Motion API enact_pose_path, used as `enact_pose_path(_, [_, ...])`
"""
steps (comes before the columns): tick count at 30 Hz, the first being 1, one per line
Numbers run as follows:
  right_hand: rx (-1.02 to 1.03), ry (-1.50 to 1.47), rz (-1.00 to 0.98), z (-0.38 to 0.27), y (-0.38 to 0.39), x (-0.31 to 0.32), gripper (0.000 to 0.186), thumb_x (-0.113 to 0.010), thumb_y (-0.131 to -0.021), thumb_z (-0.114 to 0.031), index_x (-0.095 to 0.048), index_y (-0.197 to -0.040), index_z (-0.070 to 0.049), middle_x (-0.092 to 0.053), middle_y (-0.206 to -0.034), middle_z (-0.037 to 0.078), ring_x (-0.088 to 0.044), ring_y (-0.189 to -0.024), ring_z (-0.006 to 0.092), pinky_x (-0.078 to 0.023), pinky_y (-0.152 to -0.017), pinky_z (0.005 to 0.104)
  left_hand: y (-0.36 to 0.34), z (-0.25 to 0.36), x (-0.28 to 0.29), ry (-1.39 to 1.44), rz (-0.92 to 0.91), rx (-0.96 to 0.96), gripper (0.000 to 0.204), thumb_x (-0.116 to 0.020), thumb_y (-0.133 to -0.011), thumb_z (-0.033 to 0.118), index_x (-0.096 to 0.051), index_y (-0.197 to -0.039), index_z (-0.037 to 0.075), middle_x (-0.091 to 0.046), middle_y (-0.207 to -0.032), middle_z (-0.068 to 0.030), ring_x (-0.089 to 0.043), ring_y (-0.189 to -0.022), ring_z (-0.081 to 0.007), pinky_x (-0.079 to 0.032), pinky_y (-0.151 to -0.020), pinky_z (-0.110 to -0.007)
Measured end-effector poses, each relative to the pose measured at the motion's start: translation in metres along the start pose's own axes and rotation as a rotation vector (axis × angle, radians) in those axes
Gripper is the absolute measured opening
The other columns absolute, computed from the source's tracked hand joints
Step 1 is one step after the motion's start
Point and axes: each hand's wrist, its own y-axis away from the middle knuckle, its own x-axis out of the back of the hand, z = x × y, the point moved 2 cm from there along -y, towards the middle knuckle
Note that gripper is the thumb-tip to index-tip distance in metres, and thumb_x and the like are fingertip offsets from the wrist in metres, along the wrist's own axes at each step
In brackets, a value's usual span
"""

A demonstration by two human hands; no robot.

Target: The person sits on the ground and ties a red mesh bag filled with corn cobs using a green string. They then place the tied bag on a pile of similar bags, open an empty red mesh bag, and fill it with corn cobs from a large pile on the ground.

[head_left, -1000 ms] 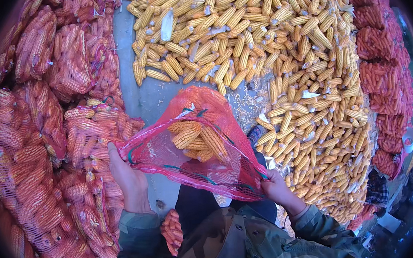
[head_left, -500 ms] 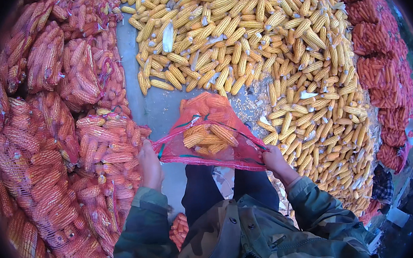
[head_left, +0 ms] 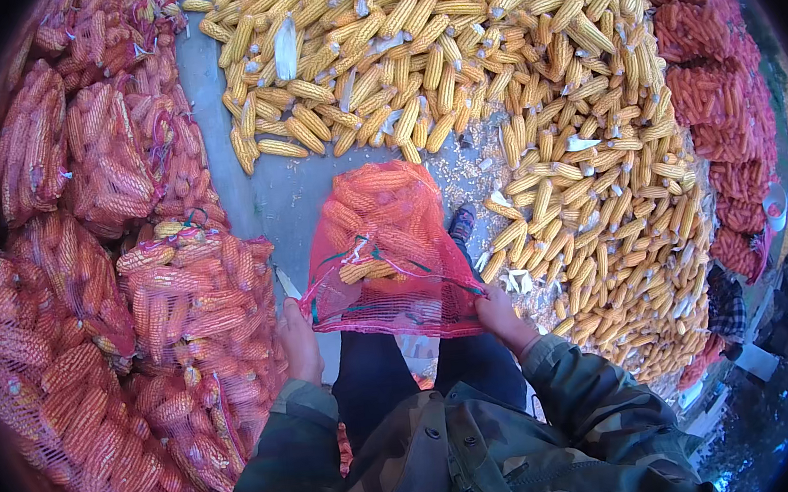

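A red mesh bag [head_left: 382, 219] filled with yellow corn cobs stands on the grey floor in front of my legs. Its mouth is stretched sideways toward me, with a green and white drawstring along the rim. My left hand [head_left: 300, 342] is closed on the left corner of the rim. At the right corner my right hand [head_left: 503, 319] grips the mesh the same way. Some cobs [head_left: 366, 270] show bare through the opening; the others lie behind the red net.
Loose corn cobs [head_left: 591, 227] spread in a big heap ahead and to the right. Full red mesh bags [head_left: 74, 372] are packed along my left, and more bags [head_left: 714, 120] stand in a row at the far right. Scattered kernels [head_left: 471, 163] lie on the floor beside the bag.
Both hands have drawn the bag's rim slightly down and closer together, narrowing the opening. The filled bag now shows taller and straighter. The whole view has shifted a little.
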Motion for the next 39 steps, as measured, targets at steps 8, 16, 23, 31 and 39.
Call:
enact_pose_path(8, [-0.088,-0.452,0.042,-0.052,0.062,0.097,0.025,-0.042,-0.085,0.0,-0.065,-0.094,-0.001,-0.06,-0.074,0.001,-0.052,-0.064,0.0105,-0.041,-0.058,0.0252,0.091,0.073,0.027,-0.406,-0.282,-0.22,0.036,-0.043,-0.102,0.027,-0.053,-0.074,0.005,-0.05,-0.07,0.002,-0.046,-0.066,-0.0079,-0.039,-0.062,-0.028])
enact_pose_path(16, [0.089,-0.377,-0.096,-0.025,0.029,0.1,0.025,-0.042,-0.083,0.001,-0.065,-0.094,0.0,-0.061,-0.074,0.002,-0.052,-0.064,0.0105,-0.041,-0.059,0.0268,0.078,0.033,0.024,-0.357,-0.21,-0.333,0.038,-0.041,-0.103,0.027,-0.051,-0.072,0.008,-0.047,-0.067,0.0028,-0.041,-0.06,-0.0068,-0.034,-0.056,-0.025])
enact_pose_path(23, [-0.202,-0.506,0.001,-0.005,-0.016,0.071,0.023,-0.042,-0.087,-0.004,-0.063,-0.091,0.0,-0.061,-0.071,0.007,-0.058,-0.06,0.0186,-0.047,-0.053,0.0339,0.034,0.021,-0.027,-0.242,-0.198,-0.238,0.038,-0.043,-0.102,0.029,-0.055,-0.074,0.006,-0.048,-0.063,0.001,-0.043,-0.059,-0.0087,-0.036,-0.057,-0.029])
enact_pose_path(31, [0.081,-0.326,-0.156,-0.058,0.058,0.153,0.024,-0.042,-0.084,0.001,-0.064,-0.094,0.001,-0.059,-0.073,0.0,-0.051,-0.062,0.009,-0.04,-0.057,0.0244,0.126,0.087,0.02,-0.39,-0.299,-0.419,0.038,-0.044,-0.103,0.028,-0.055,-0.076,0.004,-0.05,-0.066,0.0012,-0.043,-0.06,-0.0093,-0.037,-0.058,-0.028])
enact_pose_path(39, [0.133,-0.124,-0.003,-0.019,-0.026,0.077,0.025,-0.044,-0.084,-0.006,-0.066,-0.094,0.002,-0.065,-0.076,0.01,-0.057,-0.065,0.0161,-0.045,-0.062,0.0319,0.03,-0.005,0.004,-0.032,-0.177,0.157,0.029,-0.043,-0.102,0.023,-0.05,-0.079,0.007,-0.052,-0.073,-0.0023,-0.052,-0.066,-0.0125,-0.05,-0.072,-0.029])
